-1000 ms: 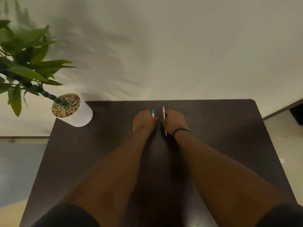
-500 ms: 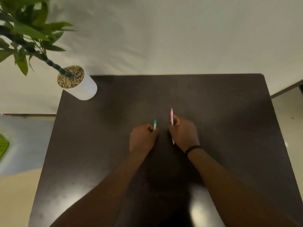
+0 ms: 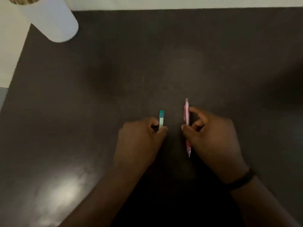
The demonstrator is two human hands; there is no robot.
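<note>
On the dark brown table [image 3: 98, 95] both my hands rest near the middle. My left hand [image 3: 139, 141] pinches a short teal and white stick [image 3: 161, 119] between thumb and forefinger; its teal end points away from me and its lower part is hidden by my fingers. My right hand [image 3: 213, 140] grips a slim pink pen [image 3: 186, 113] with thumb and curled fingers. The pen lies lengthwise away from me, its tip showing below my palm. A dark band [image 3: 239, 181] circles my right wrist. The two items are parallel, a small gap between them.
A white cylindrical plant pot [image 3: 52, 22] filled with pebbles stands at the table's far left corner. A pale wall runs along the table's far edge. Light floor shows past the left edge.
The view has tilted down and moved closer, so the plant's leaves have left the frame. My hands have drawn back from the far edge toward the table's middle and spread slightly apart.
</note>
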